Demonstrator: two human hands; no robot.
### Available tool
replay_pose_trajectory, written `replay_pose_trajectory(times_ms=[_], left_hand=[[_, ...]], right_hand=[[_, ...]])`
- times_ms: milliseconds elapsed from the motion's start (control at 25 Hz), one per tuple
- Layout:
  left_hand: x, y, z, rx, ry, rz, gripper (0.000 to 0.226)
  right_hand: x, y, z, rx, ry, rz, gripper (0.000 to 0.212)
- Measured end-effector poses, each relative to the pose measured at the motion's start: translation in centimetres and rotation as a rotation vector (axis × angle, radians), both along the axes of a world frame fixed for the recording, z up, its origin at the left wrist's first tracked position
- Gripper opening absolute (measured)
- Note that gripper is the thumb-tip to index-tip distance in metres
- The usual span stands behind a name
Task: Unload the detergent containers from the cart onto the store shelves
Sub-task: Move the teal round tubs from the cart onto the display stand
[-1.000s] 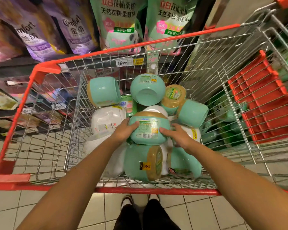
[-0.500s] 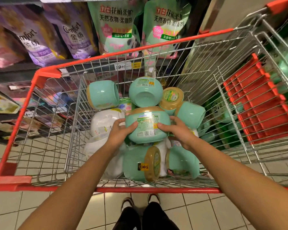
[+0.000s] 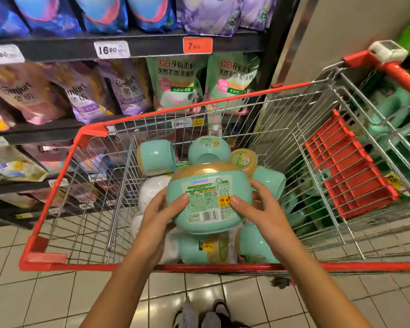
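— What are the fingers [image 3: 179,201] doing?
— They curl round the mint-green detergent container [image 3: 208,197]. The left hand [image 3: 159,223] grips one side and the right hand [image 3: 263,216] the other, thumbs pressed on its label.
— Has it moved?
— Yes. A second ago it lay on the pile; now it is raised above the other containers [image 3: 156,157], over the cart [image 3: 137,116].
— Meaning?
— The pick looks done. I judge the carry to the shelves [image 3: 152,46] comes next, and many containers remain.
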State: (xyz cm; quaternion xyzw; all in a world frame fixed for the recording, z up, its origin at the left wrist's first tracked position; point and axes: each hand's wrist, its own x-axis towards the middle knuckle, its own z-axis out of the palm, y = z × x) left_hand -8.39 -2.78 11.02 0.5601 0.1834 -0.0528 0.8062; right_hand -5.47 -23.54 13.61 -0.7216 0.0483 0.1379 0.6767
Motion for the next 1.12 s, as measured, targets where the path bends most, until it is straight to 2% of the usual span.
replay_pose_trajectory(times_ms=[120,240,320,440,520,640,720,800,880,960,1120], left_hand=[[-1.3,-0.1,0.8,-0.009,-0.033,0.007,0.064],[-2.0,-0.4,1.4,0.011,-0.071,-0.027,0.07],[-2.4,-0.6,1.6,-0.016,-0.056,-0.011,0.072],[-3.0,-0.4,1.6,-0.118,-0.032,0.01,0.093],[-3.3,-0.2,1.4,-0.167,-0.045,-0.005,0.097],[-3.9,-0.6,1.3,-0.229,-0.044,-0.031,0.094],[-4.1,-0.7,1.8,-0.146,-0.013,-0.061,0.09],[-4.2,-0.5,2.5,0.052,0.008,-0.084,0.07],[-4.2,-0.5,3.1,0.219,-0.008,0.001,0.058],[-4.4,-1.3,3.6,0.335,-0.039,0.09,0.062],[-4.3,-3.1,4.3,0.288,-0.118,-0.063,0.075]], right_hand=[[-1.8,0.3,1.0,0.038,-0.032,-0.02,0.066],[-2.4,0.2,1.5,0.012,-0.066,-0.026,0.074],[-2.5,0.0,1.7,0.038,-0.101,-0.044,0.061],[-2.3,-0.6,1.9,0.259,-0.083,-0.085,0.041],[-2.2,-0.9,1.9,0.432,0.021,-0.041,0.046],[-2.8,-0.6,1.1,0.69,0.277,0.083,0.069],[-3.2,-0.3,0.6,0.818,0.342,0.117,0.074],[-3.4,-0.3,0.3,0.796,0.291,0.055,0.066],[-3.3,-0.2,0.2,0.701,0.212,-0.011,0.06],[-3.4,0.2,0.2,0.545,0.119,-0.053,0.063],[-4.0,1.4,0.1,0.3,-0.018,-0.053,0.068]])
